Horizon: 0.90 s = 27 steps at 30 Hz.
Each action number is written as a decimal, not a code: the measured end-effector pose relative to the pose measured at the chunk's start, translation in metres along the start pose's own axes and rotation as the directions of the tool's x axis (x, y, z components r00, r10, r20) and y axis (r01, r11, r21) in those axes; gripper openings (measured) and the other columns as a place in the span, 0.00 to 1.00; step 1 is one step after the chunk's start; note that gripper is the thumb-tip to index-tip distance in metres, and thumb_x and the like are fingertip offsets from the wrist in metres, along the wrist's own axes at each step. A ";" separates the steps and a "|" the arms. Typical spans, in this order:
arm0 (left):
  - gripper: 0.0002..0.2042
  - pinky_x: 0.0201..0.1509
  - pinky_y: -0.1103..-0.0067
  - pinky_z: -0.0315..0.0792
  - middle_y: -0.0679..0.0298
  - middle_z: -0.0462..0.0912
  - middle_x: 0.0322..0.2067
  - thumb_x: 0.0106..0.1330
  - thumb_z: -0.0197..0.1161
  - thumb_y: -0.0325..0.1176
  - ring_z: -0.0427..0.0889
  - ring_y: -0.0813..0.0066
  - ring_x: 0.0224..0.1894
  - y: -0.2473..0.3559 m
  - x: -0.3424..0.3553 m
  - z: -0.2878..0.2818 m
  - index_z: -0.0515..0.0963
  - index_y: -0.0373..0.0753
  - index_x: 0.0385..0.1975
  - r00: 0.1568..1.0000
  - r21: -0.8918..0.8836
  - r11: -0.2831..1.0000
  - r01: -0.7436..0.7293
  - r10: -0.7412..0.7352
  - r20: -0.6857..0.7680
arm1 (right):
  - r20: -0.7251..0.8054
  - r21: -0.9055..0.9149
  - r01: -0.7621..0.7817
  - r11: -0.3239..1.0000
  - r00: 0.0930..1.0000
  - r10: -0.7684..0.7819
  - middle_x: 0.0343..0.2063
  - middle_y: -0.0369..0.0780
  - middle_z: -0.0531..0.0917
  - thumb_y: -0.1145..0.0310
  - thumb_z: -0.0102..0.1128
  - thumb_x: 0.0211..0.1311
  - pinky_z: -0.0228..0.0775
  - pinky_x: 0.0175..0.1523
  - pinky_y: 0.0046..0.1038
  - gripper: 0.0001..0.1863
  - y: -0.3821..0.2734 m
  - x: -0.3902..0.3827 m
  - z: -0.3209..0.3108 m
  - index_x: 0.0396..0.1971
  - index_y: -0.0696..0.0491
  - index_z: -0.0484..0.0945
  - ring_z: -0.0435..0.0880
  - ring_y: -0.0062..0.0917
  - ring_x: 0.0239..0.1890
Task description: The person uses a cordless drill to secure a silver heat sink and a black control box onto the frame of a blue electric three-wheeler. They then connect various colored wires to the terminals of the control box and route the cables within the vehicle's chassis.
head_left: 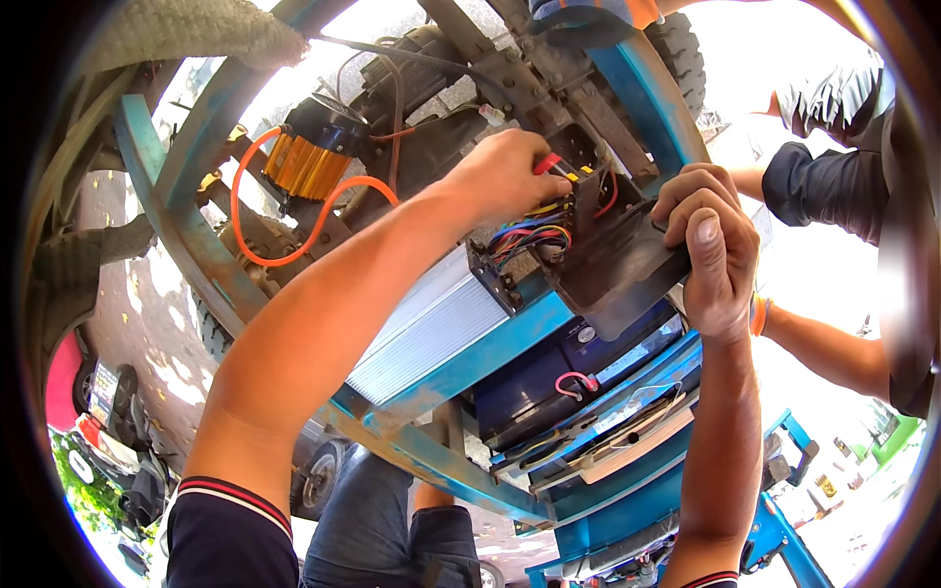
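Observation:
My left hand [505, 176] reaches across the blue vehicle frame, its fingers closed in a pinch around a small red piece [549, 163] at the black electrical part [585, 186] with yellow marks. The exact kind of the red piece is unclear, as my fingers partly cover it. A bundle of coloured wires [529, 238] runs below that hand, beside the finned silver controller box [431, 328]. On the right, my right hand [714, 240] has its fingers wrapped over the edge of a black plastic tray [613, 274], which sits tilted beside the wires.
Dark blue batteries [529, 387] lie below the blue crossbar [480, 358]. An orange cable [316, 235] loops from a gold finned unit [306, 167] at upper left. Another person [833, 186] stands at the right, with a gloved hand [593, 15] at the top.

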<state>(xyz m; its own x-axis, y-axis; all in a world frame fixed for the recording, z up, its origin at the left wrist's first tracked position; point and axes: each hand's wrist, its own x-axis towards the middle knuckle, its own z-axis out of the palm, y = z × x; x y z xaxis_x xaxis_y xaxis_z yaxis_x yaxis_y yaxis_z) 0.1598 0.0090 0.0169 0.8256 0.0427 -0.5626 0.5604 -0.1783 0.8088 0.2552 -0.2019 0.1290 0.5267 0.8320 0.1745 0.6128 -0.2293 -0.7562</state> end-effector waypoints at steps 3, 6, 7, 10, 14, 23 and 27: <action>0.18 0.58 0.65 0.76 0.49 0.85 0.47 0.62 0.71 0.32 0.84 0.53 0.52 0.011 -0.001 0.010 0.82 0.32 0.51 0.978 0.210 0.971 -0.117 0.150 -0.145 | -0.001 0.008 0.001 1.000 1.000 -0.001 0.28 0.40 0.80 0.49 0.48 0.79 0.66 0.47 0.32 0.30 0.001 0.000 -0.001 0.18 0.55 0.73 0.75 0.30 0.39; 0.18 0.59 0.66 0.75 0.52 0.83 0.53 0.62 0.71 0.30 0.84 0.53 0.53 0.001 -0.012 0.021 0.82 0.33 0.51 0.903 0.286 0.914 -0.288 0.358 -0.237 | -0.011 0.019 0.011 1.000 1.000 -0.011 0.28 0.40 0.80 0.50 0.49 0.79 0.66 0.47 0.32 0.30 0.002 -0.001 0.000 0.18 0.56 0.73 0.75 0.30 0.39; 0.17 0.60 0.66 0.75 0.52 0.81 0.55 0.62 0.70 0.29 0.83 0.53 0.54 -0.005 -0.014 0.022 0.82 0.34 0.51 0.893 0.316 0.894 -0.316 0.393 -0.219 | -0.013 0.020 0.020 1.000 1.000 -0.020 0.28 0.40 0.80 0.51 0.49 0.79 0.66 0.47 0.32 0.29 0.002 0.000 0.000 0.18 0.56 0.73 0.75 0.30 0.39; 0.17 0.63 0.66 0.73 0.54 0.78 0.60 0.63 0.69 0.27 0.80 0.54 0.57 -0.015 -0.019 0.024 0.83 0.35 0.52 0.859 0.395 0.832 -0.390 0.484 -0.170 | -0.013 0.017 0.027 0.999 1.000 -0.027 0.28 0.40 0.80 0.51 0.50 0.78 0.66 0.47 0.32 0.29 0.002 0.000 -0.001 0.18 0.56 0.73 0.75 0.30 0.39; 0.15 0.68 0.65 0.69 0.56 0.75 0.63 0.64 0.68 0.27 0.73 0.56 0.64 -0.021 -0.020 0.025 0.83 0.36 0.51 0.858 0.357 0.843 -0.404 0.484 -0.172 | -0.006 0.009 0.013 1.000 1.000 -0.013 0.28 0.40 0.80 0.51 0.49 0.79 0.66 0.47 0.32 0.29 0.000 0.000 -0.002 0.18 0.56 0.73 0.75 0.30 0.39; 0.12 0.68 0.67 0.70 0.58 0.78 0.60 0.66 0.67 0.28 0.73 0.58 0.65 -0.041 -0.013 0.017 0.84 0.33 0.47 0.701 0.470 0.632 -0.616 0.712 -0.039 | 0.000 0.015 0.009 1.000 1.000 -0.009 0.28 0.40 0.80 0.50 0.49 0.79 0.67 0.47 0.32 0.30 0.000 0.002 0.001 0.18 0.56 0.73 0.75 0.30 0.39; 0.14 0.63 0.71 0.75 0.57 0.81 0.57 0.65 0.69 0.29 0.78 0.62 0.61 -0.040 -0.024 0.009 0.82 0.32 0.49 0.900 0.049 0.909 -0.414 0.417 -0.124 | 0.001 -0.010 0.014 1.000 1.000 -0.014 0.28 0.41 0.80 0.50 0.49 0.78 0.67 0.48 0.33 0.30 0.001 0.001 -0.001 0.18 0.56 0.73 0.75 0.30 0.40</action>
<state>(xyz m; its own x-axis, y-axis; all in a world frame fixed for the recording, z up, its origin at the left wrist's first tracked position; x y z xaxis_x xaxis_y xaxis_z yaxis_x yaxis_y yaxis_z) 0.1165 0.0063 -0.0036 0.9852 0.0863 -0.1482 0.1644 -0.2283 0.9596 0.2571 -0.2018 0.1296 0.5177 0.8354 0.1845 0.6260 -0.2229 -0.7473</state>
